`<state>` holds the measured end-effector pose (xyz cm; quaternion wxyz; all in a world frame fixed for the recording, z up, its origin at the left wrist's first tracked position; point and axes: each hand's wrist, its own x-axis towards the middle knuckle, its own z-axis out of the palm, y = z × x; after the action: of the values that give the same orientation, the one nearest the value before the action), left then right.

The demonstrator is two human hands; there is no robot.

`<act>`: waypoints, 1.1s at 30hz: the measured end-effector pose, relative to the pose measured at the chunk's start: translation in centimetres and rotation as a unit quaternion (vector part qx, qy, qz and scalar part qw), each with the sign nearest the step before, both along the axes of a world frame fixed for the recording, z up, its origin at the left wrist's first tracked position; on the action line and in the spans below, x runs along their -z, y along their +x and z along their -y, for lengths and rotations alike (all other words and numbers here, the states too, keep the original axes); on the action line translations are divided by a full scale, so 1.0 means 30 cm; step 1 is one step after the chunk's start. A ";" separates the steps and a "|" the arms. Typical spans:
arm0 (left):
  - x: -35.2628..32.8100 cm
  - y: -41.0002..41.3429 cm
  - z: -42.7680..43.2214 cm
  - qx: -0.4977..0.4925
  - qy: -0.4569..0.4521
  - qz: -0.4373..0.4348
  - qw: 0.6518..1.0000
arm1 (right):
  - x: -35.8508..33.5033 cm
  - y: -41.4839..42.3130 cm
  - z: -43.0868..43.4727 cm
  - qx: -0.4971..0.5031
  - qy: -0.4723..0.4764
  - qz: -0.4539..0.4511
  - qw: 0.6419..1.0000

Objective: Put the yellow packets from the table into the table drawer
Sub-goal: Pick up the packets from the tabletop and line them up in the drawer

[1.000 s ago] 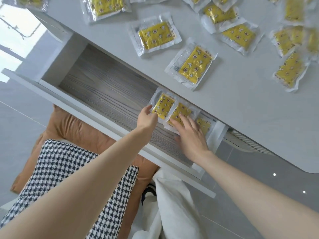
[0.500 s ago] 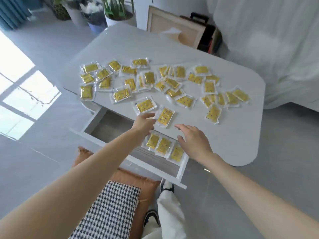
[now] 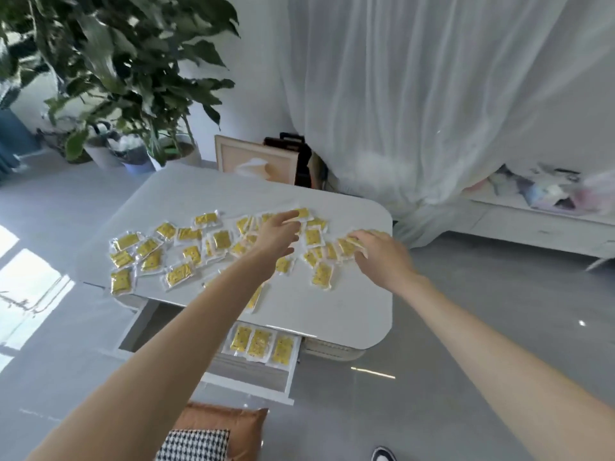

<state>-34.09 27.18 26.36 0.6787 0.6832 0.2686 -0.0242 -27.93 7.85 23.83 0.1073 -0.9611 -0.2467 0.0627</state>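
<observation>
Two grips reach the far side of the spread: the left grip (image 3: 278, 236), fingers stretched, touches one small yellow clear-sealed plastic packet (image 3: 303, 213); the right grip (image 3: 382, 259) curls over others, its hold unclear. Light, limp and slick, the packets likely lift best by a clear edge. Dozens cover the rounded white surface (image 3: 349, 311); three lie in the open white drawer (image 3: 253, 384).

The bare left forearm (image 3: 173, 341) and right forearm (image 3: 492, 347) both stretch forward, angling in toward each other. The left hand (image 3: 278, 235) reaches farthest, palm down, with fingers (image 3: 290, 217) extended and the thumb held apart beneath. The right hand (image 3: 382, 257) sits nearer, palm down, its fingers (image 3: 361, 242) spread and bent downward (blur hides whether they pinch anything).
</observation>
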 end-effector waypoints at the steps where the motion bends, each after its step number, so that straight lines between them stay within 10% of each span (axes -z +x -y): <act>1: -0.024 0.021 0.041 0.003 0.002 -0.001 1.000 | -0.029 0.027 0.044 0.003 0.002 0.003 1.000; 17: -0.146 0.305 0.612 -0.054 0.043 -0.013 0.998 | -0.219 0.419 0.623 -0.097 -0.009 -0.025 0.995; 33: 0.109 0.909 0.501 -0.146 -0.005 -0.067 0.987 | -0.049 1.138 0.536 -0.134 0.014 -0.121 0.983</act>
<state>-6.84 12.15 23.09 0.6586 0.6301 0.4104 0.0278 6.22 -8.23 25.31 0.1406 -0.9030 -0.3591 0.1893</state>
